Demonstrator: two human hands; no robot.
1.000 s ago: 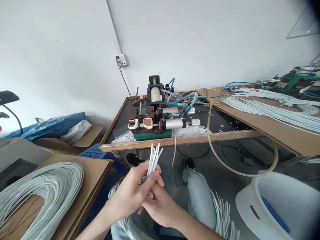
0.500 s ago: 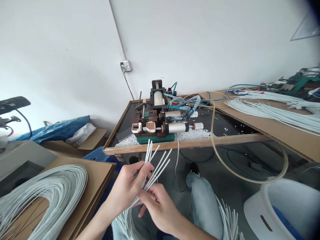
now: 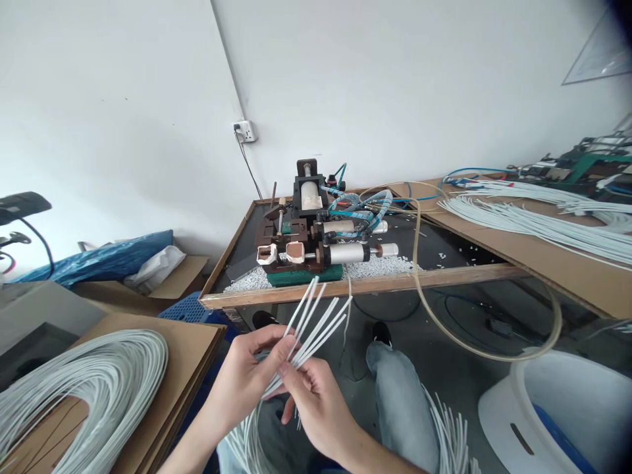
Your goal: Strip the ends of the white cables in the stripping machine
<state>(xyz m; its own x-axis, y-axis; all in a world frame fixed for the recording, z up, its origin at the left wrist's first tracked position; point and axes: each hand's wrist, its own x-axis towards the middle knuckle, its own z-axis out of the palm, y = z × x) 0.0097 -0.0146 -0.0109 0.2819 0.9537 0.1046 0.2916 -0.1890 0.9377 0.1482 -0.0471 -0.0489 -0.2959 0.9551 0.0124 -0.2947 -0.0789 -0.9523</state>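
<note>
Several white wires (image 3: 318, 326) fan out from between my two hands, their cut ends pointing up toward the bench. My left hand (image 3: 261, 365) pinches the strands between thumb and fingers. Just right of it, my right hand (image 3: 316, 398) grips the same wires lower down, its thumb close to the left one. More of the bundle (image 3: 247, 438) hangs below the hands over my left leg. Beyond the wire ends stands a pneumatic machine (image 3: 309, 240) with silver cylinders on a green base; both hands are apart from it.
White scraps (image 3: 385, 266) lie around the machine on the wood-edged bench (image 3: 444, 273). Coiled wires rest on cardboard at left (image 3: 123, 375) and right (image 3: 533, 220). A white bucket (image 3: 503, 408) stands at lower right, a looping hose (image 3: 444, 332) above it. More wire (image 3: 451, 428) hangs beside my right leg.
The wire ends have shifted slightly right and lean more to the right. My right hand has moved up a little, nearer my left thumb.
</note>
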